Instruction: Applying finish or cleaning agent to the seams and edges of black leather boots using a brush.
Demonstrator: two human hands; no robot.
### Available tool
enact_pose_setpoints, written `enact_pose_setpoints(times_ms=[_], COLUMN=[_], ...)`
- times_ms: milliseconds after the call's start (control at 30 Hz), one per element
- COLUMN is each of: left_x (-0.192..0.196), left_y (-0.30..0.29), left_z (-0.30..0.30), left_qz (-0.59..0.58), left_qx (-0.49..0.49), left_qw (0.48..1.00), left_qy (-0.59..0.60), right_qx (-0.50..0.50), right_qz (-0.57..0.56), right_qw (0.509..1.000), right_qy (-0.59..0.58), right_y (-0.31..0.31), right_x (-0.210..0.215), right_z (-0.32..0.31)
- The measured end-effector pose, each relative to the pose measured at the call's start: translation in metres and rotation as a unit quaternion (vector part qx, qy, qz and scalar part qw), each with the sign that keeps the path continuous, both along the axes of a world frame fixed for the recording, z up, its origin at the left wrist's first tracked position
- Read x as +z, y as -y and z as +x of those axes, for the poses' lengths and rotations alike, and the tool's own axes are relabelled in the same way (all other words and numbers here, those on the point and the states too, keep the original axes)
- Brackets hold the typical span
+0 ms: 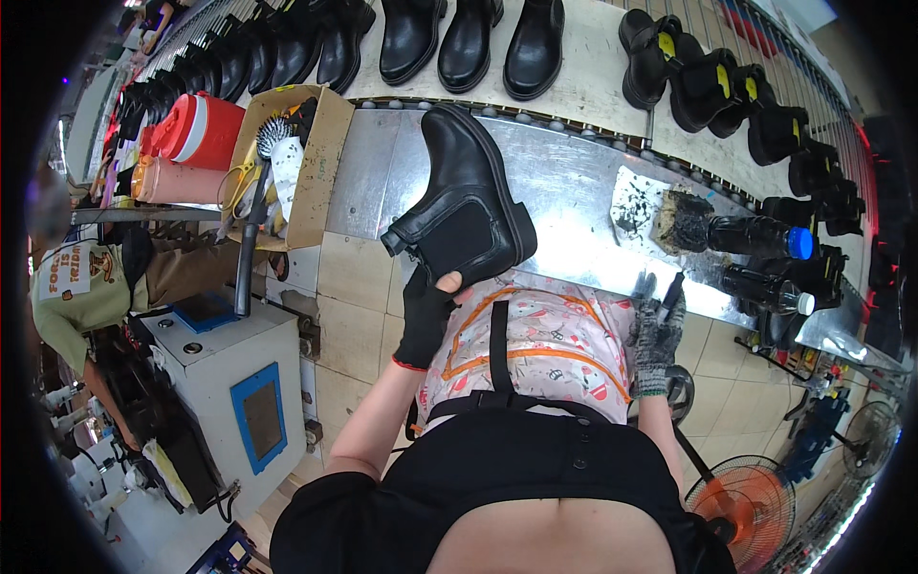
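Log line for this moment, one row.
left hand: gloved, holds black ankle boot tilted over metal bench | right hand: gloved, empty, at bench edge | black-stained sponge nearby

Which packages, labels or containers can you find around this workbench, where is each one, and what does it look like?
Cardboard box: left end of the metal bench, open, brown, holding a brush and scissors.
Red jug: left of the box, round, red with a white lid.
Two bottles: right end of the bench, lying down, dark with blue and white caps.
Yellow tags: on black boots at upper right, small rectangles.
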State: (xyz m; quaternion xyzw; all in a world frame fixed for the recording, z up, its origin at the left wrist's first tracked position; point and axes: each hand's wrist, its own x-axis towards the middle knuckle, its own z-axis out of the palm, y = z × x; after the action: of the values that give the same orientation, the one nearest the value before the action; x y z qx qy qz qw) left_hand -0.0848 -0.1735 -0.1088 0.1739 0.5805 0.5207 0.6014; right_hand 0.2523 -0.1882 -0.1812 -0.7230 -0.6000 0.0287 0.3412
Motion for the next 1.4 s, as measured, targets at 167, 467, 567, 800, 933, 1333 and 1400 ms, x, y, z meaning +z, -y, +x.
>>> enact_pose_setpoints(times_ms=[167, 467, 567, 800, 933, 1333, 1400], left_x=[-0.003, -0.009, -0.019, -0.014, -0.014, -0.008, -0.007], left_y=[-0.027, -0.026, -0.021, -0.021, -0.02, -0.004, -0.003], left_z=[-0.032, -0.031, -0.036, -0.029, -0.026, 0.002, 0.003], left_qz=[-0.068, -0.077, -0.076, -0.063, -0.039, 0.17, 0.155], left_qx=[-0.106, -0.061, -0.081, -0.066, -0.066, -0.141, -0.171], left_qw=[0.986, 0.991, 0.989, 0.99, 0.995, 0.965, 0.957], left_qy=[0.106, 0.085, 0.095, 0.106, 0.066, -0.141, -0.173], right_qx=[-0.077, -0.086, -0.103, -0.134, -0.141, -0.14, -0.133], right_qz=[-0.1, -0.108, -0.103, -0.088, -0.089, -0.102, -0.127], right_qw=[0.859, 0.761, 0.768, 0.78, 0.753, 0.799, 0.792], right_qy=[-0.497, -0.634, -0.624, -0.605, -0.637, -0.576, -0.582], right_y=[-0.014, 0.009, -0.002, -0.01, -0.003, -0.017, -0.012], right_x=[0.061, 0.056, 0.076, 0.07, 0.074, 0.072, 0.07], right_z=[-0.023, -0.034, -0.04, -0.038, -0.039, -0.03, -0.027])
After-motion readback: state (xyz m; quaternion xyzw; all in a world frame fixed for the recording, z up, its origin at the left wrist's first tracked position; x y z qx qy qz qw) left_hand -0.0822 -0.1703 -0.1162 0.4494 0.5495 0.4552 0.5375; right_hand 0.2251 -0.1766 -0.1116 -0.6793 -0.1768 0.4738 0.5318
